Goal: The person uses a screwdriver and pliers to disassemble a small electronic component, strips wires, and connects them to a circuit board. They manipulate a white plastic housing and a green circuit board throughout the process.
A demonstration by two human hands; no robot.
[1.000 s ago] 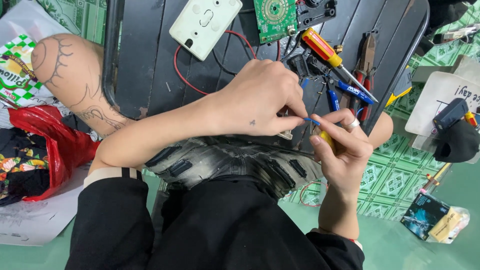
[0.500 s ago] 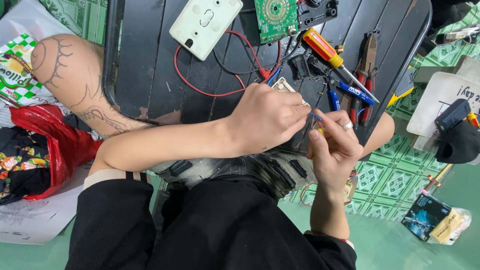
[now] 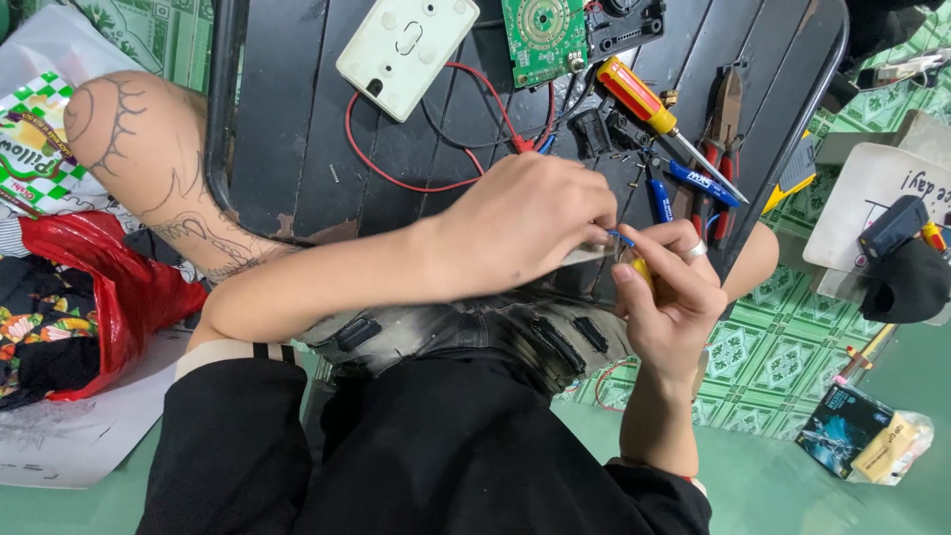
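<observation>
A small part with a blue bit sits pinched between the two hands, right at the near edge of the dark slatted table, just above the person's lap. It is mostly hidden by fingers, so I cannot tell what it is beyond a short blue end and a pale strip beneath it. The left hand reaches across from the left, its fingers curled tight together with the tips pressed onto that part. The right hand, a ring on one finger, comes up from below; its thumb and forefinger are closed on a small yellow thing, touching the blue bit.

Just beyond the hands lie a blue pen, a screwdriver with a red and yellow handle and red-handled pliers. Farther up the table sit a green circuit board and a white switch plate, with a red wire looping between them. A red plastic bag lies on the floor to the left.
</observation>
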